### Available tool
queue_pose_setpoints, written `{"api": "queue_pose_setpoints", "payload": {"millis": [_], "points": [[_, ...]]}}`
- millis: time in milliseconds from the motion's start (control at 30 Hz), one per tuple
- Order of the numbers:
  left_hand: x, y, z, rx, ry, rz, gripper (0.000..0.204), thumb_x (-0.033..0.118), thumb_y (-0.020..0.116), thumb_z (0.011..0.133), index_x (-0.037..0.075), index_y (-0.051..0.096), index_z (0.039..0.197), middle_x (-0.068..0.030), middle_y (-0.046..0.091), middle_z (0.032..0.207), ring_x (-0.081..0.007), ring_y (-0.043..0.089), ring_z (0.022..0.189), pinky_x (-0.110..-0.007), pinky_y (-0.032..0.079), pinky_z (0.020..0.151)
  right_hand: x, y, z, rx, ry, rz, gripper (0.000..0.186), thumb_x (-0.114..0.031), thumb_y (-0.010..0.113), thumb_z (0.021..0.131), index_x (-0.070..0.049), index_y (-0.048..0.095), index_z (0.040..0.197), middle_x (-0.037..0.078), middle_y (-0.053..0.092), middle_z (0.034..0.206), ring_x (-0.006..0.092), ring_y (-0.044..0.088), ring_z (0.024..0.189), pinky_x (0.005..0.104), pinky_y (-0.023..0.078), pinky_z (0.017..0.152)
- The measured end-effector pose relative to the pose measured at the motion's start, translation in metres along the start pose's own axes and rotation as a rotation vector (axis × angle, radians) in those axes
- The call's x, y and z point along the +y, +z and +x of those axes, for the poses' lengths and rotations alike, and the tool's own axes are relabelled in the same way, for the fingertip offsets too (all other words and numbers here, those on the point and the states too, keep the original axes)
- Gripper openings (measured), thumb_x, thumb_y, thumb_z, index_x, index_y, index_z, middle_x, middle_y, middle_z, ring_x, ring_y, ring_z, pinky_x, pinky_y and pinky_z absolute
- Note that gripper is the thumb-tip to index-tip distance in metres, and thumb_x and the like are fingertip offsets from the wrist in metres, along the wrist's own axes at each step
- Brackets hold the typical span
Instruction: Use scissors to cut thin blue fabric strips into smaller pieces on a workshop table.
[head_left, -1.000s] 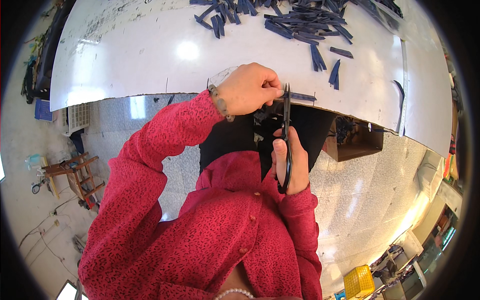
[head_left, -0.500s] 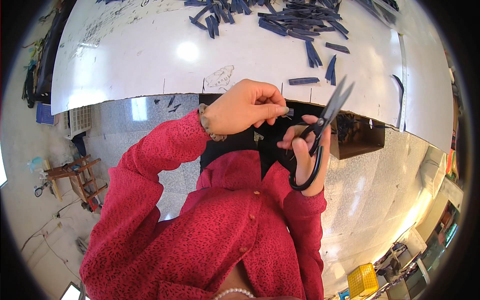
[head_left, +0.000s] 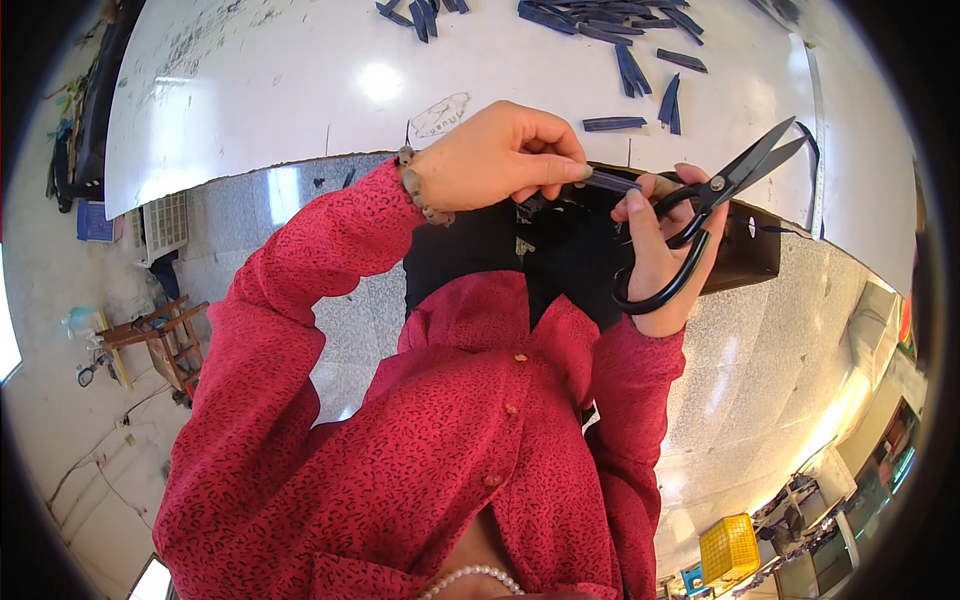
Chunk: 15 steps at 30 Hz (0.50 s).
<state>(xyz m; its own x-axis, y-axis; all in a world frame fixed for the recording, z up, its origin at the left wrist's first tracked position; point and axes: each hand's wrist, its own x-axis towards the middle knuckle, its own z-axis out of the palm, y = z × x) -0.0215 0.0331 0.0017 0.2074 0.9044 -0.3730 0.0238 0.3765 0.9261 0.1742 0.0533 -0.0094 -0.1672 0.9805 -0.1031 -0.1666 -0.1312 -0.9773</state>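
Observation:
My left hand pinches one end of a short dark blue fabric strip just off the near table edge. The strip's other end meets the thumb and fingertips of my right hand, so it spans the gap between both hands. Hooked in that same right hand is a pair of black-handled scissors. Their blades are slightly parted and point up and to the right, away from the strip. On the white table, a single similar strip lies beyond my hands.
More strips lie in a pile at the far side, with several loose ones nearer. A brown box stands below the table edge at the right, partly behind my right hand. A wooden stool is at the left, and a yellow basket at the lower right.
Both hands have moved up toward the table edge, the right one also rightward with the scissors. The strip, mostly hidden before, now shows stretched between my fingers.

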Motion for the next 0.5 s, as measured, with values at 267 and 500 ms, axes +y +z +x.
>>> {"api": "queue_pose_setpoints", "payload": {"millis": [267, 500], "points": [[-0.005, -0.009, 0.005, 0.070, 0.072, 0.142, 0.013, 0.012, 0.060, 0.090, 0.000, 0.064, 0.093, 0.0005, 0.059, 0.071, -0.0038, 0.051, 0.062, -0.018, 0.040, 0.057, -0.003, 0.000, 0.008, 0.063, 0.021, -0.081, 0.044, 0.005, 0.063, 0.080, -0.001, 0.040, 0.117, 0.008, 0.058, 0.085, 0.0120, 0.060, 0.071, 0.0238, 0.052, 0.067], [-0.011, -0.009, 0.011, 0.173, -0.006, 0.266, 0.012, 0.011, 0.060, 0.089, -0.001, 0.062, 0.091, 0.0003, 0.059, 0.072, -0.0051, 0.054, 0.065, -0.019, 0.043, 0.061, 0.011, -0.022, -0.022, 0.070, 0.059, -0.101, 0.037, -0.008, 0.063, 0.086, -0.002, 0.041, 0.116, 0.005, 0.057, 0.081, 0.0076, 0.051, 0.060, 0.0196, 0.042, 0.053]]}}
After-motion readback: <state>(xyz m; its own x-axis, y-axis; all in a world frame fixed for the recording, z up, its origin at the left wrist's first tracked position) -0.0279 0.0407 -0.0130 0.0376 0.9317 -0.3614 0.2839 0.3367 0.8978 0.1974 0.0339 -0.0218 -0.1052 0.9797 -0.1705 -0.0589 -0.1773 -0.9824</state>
